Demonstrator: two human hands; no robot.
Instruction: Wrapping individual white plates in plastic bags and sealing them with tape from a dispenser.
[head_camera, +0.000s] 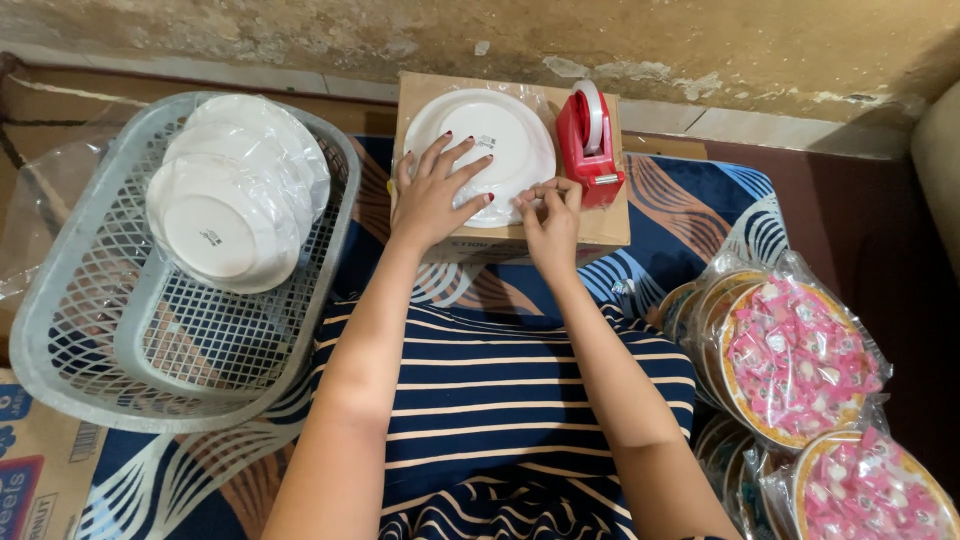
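Left hand (437, 192): flat, fingers spread, pressing on the wrapped white plate (487, 150); grasping nothing.
Right hand (549, 212): fingertips pinched together at the plate's near edge; what they pinch is too small to tell.
Plate: upside down on a cardboard box (600, 228).
Tape dispenser (590, 145): red, on the box, just right of the plate.
Basket (90, 330): grey mesh, left, holding stacked white plates (235, 200).
Packages (800, 365): right, round plates in clear film, pink and white pieces inside.

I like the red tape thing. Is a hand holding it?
No. The red tape dispenser stands alone on the box; both hands are on the white plate.
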